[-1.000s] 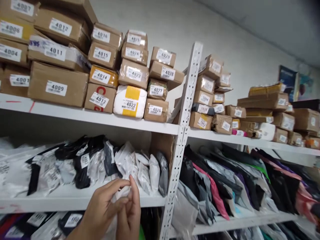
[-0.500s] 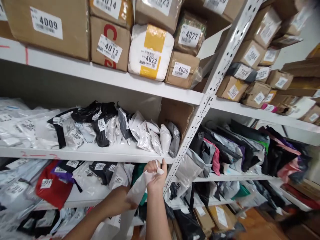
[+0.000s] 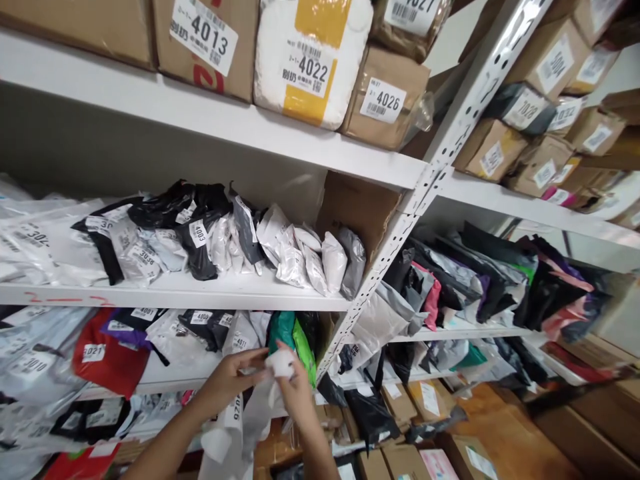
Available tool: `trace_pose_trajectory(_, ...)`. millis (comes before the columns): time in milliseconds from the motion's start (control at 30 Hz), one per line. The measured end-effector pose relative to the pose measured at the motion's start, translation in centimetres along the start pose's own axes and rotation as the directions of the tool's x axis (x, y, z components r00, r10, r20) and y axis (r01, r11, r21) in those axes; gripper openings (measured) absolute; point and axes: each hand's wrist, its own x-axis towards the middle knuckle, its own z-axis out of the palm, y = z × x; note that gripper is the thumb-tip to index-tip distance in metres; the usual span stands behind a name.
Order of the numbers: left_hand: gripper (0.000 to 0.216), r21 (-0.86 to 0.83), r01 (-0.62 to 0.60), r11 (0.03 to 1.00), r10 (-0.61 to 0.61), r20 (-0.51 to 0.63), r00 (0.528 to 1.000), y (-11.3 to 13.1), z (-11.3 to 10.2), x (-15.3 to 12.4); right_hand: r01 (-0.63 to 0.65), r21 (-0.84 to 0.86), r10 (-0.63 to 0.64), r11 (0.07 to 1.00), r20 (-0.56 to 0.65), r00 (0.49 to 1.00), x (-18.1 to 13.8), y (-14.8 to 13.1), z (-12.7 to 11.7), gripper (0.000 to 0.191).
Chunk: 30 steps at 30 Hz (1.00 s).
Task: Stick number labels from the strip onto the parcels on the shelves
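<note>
A long white strip of label paper [image 3: 256, 413] hangs between my hands, its top end bunched up. My right hand [image 3: 299, 393] grips that bunched end between thumb and fingers. On the other side my left hand [image 3: 233, 380] has thumb and fingers at the strip's edge, apparently pinching it. A printed label [image 3: 233, 412] ending in "026" shows beside the lower part of the strip, below my left hand. Just behind my hands on the lower shelf stand a teal bag [image 3: 281, 328], a bright green bag [image 3: 304, 347] and a grey bag [image 3: 245, 328] labelled 4011.
A white middle shelf [image 3: 175, 297] holds many labelled bags. Numbered cartons [image 3: 383, 100] fill the shelf above. A perforated metal upright [image 3: 395, 247] rises right of my hands, with another loaded rack beyond. Parcels [image 3: 373, 413] lie low on the right.
Both hands have come down from the middle shelf's edge. My right hand has lowered with the paper end, and my left has risen toward it. The view has moved closer to the shelves.
</note>
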Motion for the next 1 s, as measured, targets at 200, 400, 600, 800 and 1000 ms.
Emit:
trace_pose_trajectory(200, 0.077, 0.396, 0.065, 0.916, -0.132, 0.145, 0.981, -3.6, 1.5, -0.8, -0.073, 0.662, 0.336, 0.746, -0.279, 0.899, 3.1, 0.4, -3.0, 0.042)
trace_pose_trajectory(400, 0.027, 0.408, 0.073, 0.91, -0.114, 0.075, 0.991, -6.9, 4.0, 0.5, -0.096, 0.766, 0.395, 0.636, -0.216, 0.893, 3.6, -3.0, -2.5, 0.036)
trace_pose_trajectory(600, 0.039, 0.152, 0.076, 0.985, -0.057, -0.126, 0.99, -6.3, -0.5, 1.1, -0.024, 0.718, 0.373, 0.696, -0.333, 0.866, 3.4, -4.6, -4.7, 0.029)
trace_pose_trajectory(800, 0.037, 0.025, 0.016, 1.0, -0.011, -0.158, 0.987, -3.6, -2.8, 0.5, -0.005, 0.401, 0.185, 0.916, -0.411, 0.893, 2.3, -3.9, -6.0, 0.031)
trace_pose_trajectory(1000, 0.039, -0.031, -0.001, 1.0, 0.003, 0.076, 0.997, 0.4, -1.0, -0.2, 0.003, -0.093, 0.028, 0.996, 0.325, 0.945, 0.1, -3.9, -1.5, 0.061)
